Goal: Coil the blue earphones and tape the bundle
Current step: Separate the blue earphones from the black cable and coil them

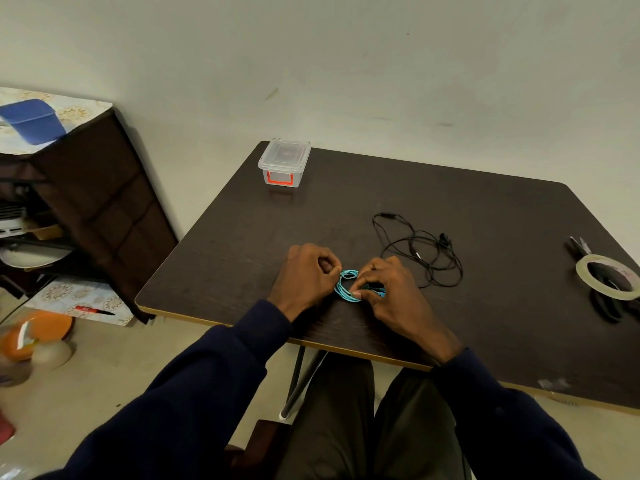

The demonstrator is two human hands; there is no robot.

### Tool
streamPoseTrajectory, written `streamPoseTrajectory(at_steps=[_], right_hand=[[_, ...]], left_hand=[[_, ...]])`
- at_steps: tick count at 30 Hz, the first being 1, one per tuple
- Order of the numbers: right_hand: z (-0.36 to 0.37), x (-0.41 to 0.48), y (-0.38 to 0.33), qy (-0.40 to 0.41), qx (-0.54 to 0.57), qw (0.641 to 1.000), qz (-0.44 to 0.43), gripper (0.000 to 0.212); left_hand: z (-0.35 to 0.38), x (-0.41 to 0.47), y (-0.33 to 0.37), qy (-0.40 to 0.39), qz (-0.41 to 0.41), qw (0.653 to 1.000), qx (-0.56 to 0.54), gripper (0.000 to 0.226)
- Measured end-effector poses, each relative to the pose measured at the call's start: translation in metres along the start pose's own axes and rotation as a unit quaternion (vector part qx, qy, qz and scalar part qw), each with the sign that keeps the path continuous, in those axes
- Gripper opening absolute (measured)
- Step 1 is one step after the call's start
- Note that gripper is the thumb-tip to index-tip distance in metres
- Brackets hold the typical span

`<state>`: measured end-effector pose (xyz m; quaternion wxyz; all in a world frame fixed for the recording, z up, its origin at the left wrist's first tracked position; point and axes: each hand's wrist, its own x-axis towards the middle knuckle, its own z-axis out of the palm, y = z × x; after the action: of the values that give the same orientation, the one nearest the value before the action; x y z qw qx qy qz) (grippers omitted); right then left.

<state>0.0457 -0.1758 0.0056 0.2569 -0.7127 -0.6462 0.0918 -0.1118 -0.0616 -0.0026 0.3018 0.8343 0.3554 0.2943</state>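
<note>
- Both my forearms reach in from the near edge of the table (485,327), in dark sleeves, with the wrists low over the wood and the hands meeting in the middle.
- My left hand (306,275) is knuckles up with the fingers curled in. Its thumb and fingertips pinch the upper left edge of the blue earphones (346,288).
- My right hand (389,289) is curled over the right side of the same bundle. The thumb presses on the lower loops and the fingers bend down over the rest, so it grips the cable too.
- The blue earphones sit between the two hands as a small round coil, on or just above the table near its front edge. I cannot tell whether they touch it.
- Black earphones (422,251) lie loose and tangled just beyond my right hand.
- A tape roll (583,273) rests on black scissors (604,308) far to the right.
- A lidded clear box (284,161) stands at the far left corner.
</note>
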Motion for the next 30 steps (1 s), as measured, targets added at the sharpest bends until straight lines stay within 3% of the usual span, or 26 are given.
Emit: streamPoseTrajectory(at_steps=[6, 18, 25, 30], right_hand=[[0.0, -0.002, 0.0, 0.011, 0.008, 1.0, -0.01, 0.012], [-0.002, -0.009, 0.009, 0.022, 0.028, 0.998, -0.043, 0.015], [-0.009, 0.0, 0.015, 0.123, 0.114, 0.984, 0.057, 0.019], [-0.011, 0.026, 0.007, 0.009, 0.056, 0.991, 0.118, 0.023]], left_hand=[[-0.005, 0.017, 0.001, -0.109, -0.061, 0.992, -0.016, 0.017], [0.004, 0.02, 0.003, -0.153, -0.065, 0.985, -0.055, 0.023], [0.015, 0.016, 0.006, -0.122, -0.06, 0.99, -0.024, 0.012], [0.021, 0.004, 0.005, -0.033, 0.005, 0.999, 0.003, 0.012]])
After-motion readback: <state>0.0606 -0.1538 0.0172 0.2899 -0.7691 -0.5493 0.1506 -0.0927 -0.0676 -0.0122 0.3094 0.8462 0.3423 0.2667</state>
